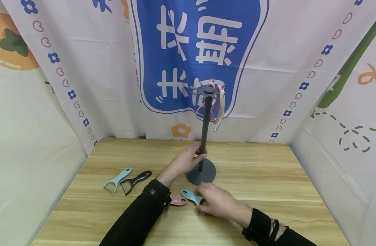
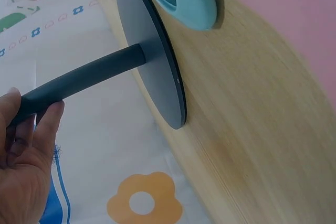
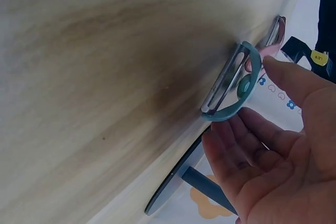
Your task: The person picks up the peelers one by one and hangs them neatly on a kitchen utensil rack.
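Note:
My left hand (image 1: 185, 160) grips the post of a dark grey stand (image 1: 205, 128) low down, with the thumb and fingers around it, as the left wrist view also shows. The stand is upright on its round base (image 2: 152, 61). Just in front of that base, my right hand (image 1: 220, 201) pinches a light-blue Y-shaped peeler (image 3: 253, 72) by its head, thumb on one side and fingertips on the other. The peeler's handle (image 1: 189, 195) points toward the left. Beside it lies a pink peeler (image 1: 179, 201), partly hidden behind the left sleeve.
Another light-blue peeler (image 1: 119, 178) and a black peeler (image 1: 138, 179) lie at the left of the wooden table (image 1: 255, 171). Pink and white peelers (image 1: 222, 104) hang from the hooks at the stand's top. Printed curtains (image 1: 114, 78) enclose the table's back and sides.

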A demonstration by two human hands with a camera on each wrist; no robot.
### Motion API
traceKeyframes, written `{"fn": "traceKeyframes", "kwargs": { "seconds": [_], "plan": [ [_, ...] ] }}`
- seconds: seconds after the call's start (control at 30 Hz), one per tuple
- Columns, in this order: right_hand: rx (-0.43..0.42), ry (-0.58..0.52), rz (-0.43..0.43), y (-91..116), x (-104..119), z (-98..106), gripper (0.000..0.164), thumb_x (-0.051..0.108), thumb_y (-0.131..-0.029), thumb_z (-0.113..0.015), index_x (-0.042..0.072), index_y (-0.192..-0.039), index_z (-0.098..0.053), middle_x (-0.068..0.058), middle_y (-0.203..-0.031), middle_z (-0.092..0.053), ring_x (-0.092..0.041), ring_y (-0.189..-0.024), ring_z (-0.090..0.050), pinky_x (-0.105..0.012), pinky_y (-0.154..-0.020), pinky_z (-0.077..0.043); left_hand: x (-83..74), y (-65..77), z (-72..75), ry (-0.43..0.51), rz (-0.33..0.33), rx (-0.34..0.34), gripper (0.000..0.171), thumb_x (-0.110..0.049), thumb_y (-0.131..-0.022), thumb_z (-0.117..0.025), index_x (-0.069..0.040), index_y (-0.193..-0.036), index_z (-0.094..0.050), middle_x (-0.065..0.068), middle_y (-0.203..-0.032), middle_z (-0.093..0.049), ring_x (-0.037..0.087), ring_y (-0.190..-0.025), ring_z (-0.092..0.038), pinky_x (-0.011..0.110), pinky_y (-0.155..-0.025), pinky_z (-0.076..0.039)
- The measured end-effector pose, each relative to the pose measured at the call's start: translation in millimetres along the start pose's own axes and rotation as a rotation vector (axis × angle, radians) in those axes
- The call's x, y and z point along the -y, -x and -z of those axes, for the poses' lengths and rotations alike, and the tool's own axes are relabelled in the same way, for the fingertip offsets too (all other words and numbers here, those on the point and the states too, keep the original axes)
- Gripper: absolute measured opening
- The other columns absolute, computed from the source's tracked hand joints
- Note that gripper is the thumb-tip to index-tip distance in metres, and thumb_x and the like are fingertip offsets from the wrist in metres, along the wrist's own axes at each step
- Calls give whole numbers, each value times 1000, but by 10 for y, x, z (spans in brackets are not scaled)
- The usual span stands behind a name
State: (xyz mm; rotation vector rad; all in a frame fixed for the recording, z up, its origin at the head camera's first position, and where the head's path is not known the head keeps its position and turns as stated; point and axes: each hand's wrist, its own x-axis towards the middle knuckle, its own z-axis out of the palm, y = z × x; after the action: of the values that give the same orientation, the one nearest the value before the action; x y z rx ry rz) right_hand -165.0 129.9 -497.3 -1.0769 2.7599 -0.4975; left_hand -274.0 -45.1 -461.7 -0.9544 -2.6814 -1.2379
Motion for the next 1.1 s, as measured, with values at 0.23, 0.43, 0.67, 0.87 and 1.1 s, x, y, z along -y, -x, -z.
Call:
{"fn": "traceKeyframes", "kwargs": {
  "seconds": [0.23,0.43,0.67,0.87,1.1],
  "plan": [
    [18,18,-17,3,9,-10,35,30,-86,-83,14,-113,-69,9,-99,-58,-4,-83,-52,-19,-68,-48,-1,-1,-1,0,10,-1,10,-23,-103,-65,-18,-112,-64,-3,-110,-67,14,-105,-68,29,-86,-58],
    [11,59,-25,5,-9,-9,35,20,-80,-81,15,-112,-69,8,-101,-60,-6,-88,-52,-21,-72,-50,-2,-5,2,1,18,5,11,-24,-103,-65,-18,-113,-64,-4,-109,-67,13,-106,-67,29,-86,-57],
    [20,67,-28,33,-36,31,37,19,-79,-81,16,-114,-70,8,-103,-60,-6,-89,-52,-21,-72,-50,-1,1,1,-4,6,3,10,-23,-103,-65,-19,-112,-63,-3,-109,-67,15,-106,-67,29,-85,-58],
    [7,44,-21,71,-35,113,37,19,-80,-82,15,-115,-69,8,-101,-58,-6,-85,-50,-18,-65,-48,-5,7,1,-9,5,0,10,-23,-103,-65,-19,-113,-64,-3,-109,-67,15,-105,-68,29,-85,-58],
    [-22,69,5,98,-29,204,36,15,-80,-79,14,-115,-70,7,-101,-60,-7,-84,-51,-19,-66,-48,6,1,-4,-15,-4,-4,10,-23,-103,-65,-19,-112,-63,-3,-109,-67,14,-104,-68,28,-85,-57]
  ]
}}
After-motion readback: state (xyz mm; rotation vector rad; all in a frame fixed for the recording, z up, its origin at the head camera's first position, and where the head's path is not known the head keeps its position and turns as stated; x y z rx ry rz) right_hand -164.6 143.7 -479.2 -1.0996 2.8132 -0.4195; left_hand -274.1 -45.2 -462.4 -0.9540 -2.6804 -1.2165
